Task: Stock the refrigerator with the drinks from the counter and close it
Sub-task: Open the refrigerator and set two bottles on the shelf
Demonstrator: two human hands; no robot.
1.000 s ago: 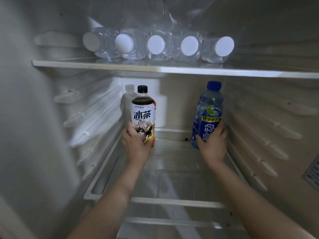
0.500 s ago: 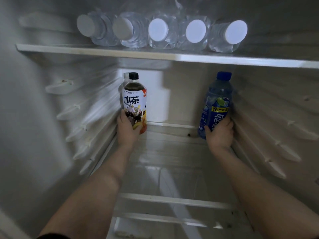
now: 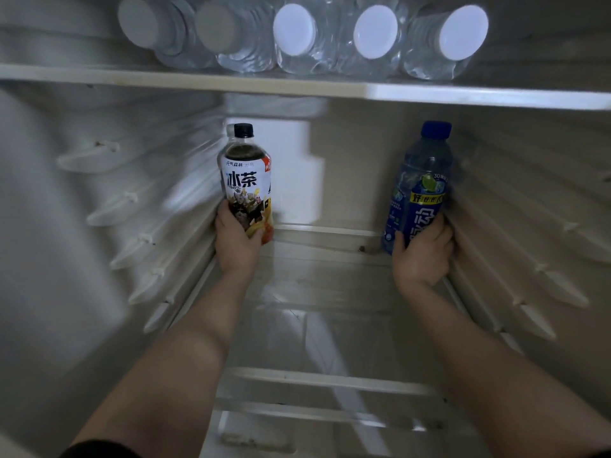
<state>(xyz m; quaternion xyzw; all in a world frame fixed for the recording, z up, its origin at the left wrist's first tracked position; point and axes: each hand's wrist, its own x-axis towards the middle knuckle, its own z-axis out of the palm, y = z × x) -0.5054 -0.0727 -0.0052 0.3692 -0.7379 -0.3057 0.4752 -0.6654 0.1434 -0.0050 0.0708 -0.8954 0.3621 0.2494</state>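
Note:
Both my arms reach deep into the open refrigerator. My left hand (image 3: 236, 241) grips the lower part of an iced tea bottle (image 3: 246, 175) with a black cap and white label, held upright at the back left, close to the left wall. My right hand (image 3: 421, 252) grips the base of a blue sports drink bottle (image 3: 418, 185) with a blue cap, upright at the back right against the right wall. Both bottles are at the rear of the glass shelf (image 3: 324, 282); whether their bottoms touch it is hidden by my hands.
Several clear water bottles (image 3: 297, 34) lie on their sides on the upper shelf (image 3: 463, 95), white caps facing me. Ribbed shelf rails (image 3: 132, 200) line both side walls. Another glass shelf edge (image 3: 324, 380) lies nearer to me, below my forearms.
Both hands have pushed their bottles farther back and outward, the tea toward the left wall and the blue bottle toward the right wall. The view has moved closer in.

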